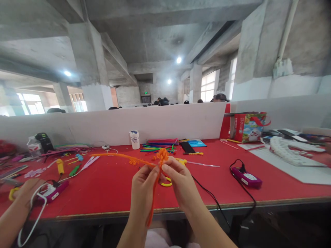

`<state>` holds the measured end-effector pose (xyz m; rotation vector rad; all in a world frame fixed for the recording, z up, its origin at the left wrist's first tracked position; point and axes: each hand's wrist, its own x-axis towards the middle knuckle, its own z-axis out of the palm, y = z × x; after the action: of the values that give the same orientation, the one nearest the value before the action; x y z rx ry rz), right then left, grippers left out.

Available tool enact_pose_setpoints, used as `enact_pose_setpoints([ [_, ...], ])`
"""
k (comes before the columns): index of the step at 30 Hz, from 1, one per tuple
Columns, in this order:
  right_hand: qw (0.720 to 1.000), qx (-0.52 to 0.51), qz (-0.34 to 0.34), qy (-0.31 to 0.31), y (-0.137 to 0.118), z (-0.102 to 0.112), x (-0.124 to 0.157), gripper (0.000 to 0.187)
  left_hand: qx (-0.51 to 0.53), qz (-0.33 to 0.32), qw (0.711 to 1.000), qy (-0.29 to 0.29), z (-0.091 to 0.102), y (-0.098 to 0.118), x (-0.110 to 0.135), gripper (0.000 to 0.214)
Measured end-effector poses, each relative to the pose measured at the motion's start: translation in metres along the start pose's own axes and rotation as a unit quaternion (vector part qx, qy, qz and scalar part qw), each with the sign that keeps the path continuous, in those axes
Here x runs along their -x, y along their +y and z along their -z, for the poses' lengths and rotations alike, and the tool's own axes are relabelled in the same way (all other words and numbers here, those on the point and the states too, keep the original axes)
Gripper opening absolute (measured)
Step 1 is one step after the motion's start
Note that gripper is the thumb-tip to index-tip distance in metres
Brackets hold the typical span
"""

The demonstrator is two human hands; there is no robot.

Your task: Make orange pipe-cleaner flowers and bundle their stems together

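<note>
**Above the red bench, my two hands pinch a fuzzy orange stem-and-loop piece**

Just over the near half of a smooth, matte red bench (103,193), I hold a fuzzy orange stem-and-loop piece (162,156) in front of me, off the surface. My left grip (143,184) has thumb and fingers pressed together on its stem; my right grip (181,181) pinches it just under the ruffled head. The two thumbs nearly meet.

The step in hand looks like shaping or fastening at the neck, where head and stem join. As I judge it, the next move calls for a firm hold there with one grip, leaving the other free to work the loose strand without crushing the loops.

The head is a knobbly cluster of small soft curls. One long orange strand (116,155) stretches out to the left in a shallow arc; another length (152,210) hangs below my left grip, towards my lap. Both look furry, like pipe cleaner.

Behind my hands are a hard, glossy yellow ring (167,184), partly hidden, and a slim clear rod (204,164). Farther back lie a sheaf of straight, multicoloured fuzzy stems (157,146) and a white cylinder with dark markings (134,139), standing upright before a plain white partition (181,120).
</note>
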<state>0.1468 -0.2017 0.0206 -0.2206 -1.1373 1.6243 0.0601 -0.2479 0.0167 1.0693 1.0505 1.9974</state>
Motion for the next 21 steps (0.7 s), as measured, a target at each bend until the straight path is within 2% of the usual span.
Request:
enact_pose_setpoints([
  [3,0.995,0.076,0.061,0.031,0.0032,-0.0002,0.0008,0.010,-0.141,-0.121,0.981,0.061,-0.0043,-0.0008,0.0051,0.010],
  [5,0.990,0.107,0.086,0.036,0.0029,0.0002,0.0020,0.010,-0.163,-0.149,0.973,0.070,-0.0068,-0.0004,0.0086,0.006],
  [6,0.988,0.113,0.095,0.034,0.0021,0.0003,0.0026,0.011,-0.150,-0.144,0.976,0.069,-0.0077,0.0000,0.0099,0.006],
  [8,0.990,0.104,0.097,0.022,-0.0001,0.0001,0.0040,0.016,-0.085,-0.098,0.990,0.055,-0.0080,0.0012,0.0110,0.008],
  [11,0.996,0.049,0.068,-0.002,-0.0027,-0.0008,0.0061,0.015,0.043,0.002,0.999,-0.001,-0.0059,0.0040,0.0101,0.011],
  [16,1.000,-0.009,0.010,-0.021,-0.0024,-0.0007,0.0090,0.015,0.155,0.105,0.981,-0.052,-0.0044,0.0067,0.0093,0.011],
  [21,0.997,-0.065,-0.041,-0.028,-0.0011,0.0027,0.0101,0.019,0.213,0.145,0.963,-0.080,-0.0097,0.0043,0.0112,0.014],
])
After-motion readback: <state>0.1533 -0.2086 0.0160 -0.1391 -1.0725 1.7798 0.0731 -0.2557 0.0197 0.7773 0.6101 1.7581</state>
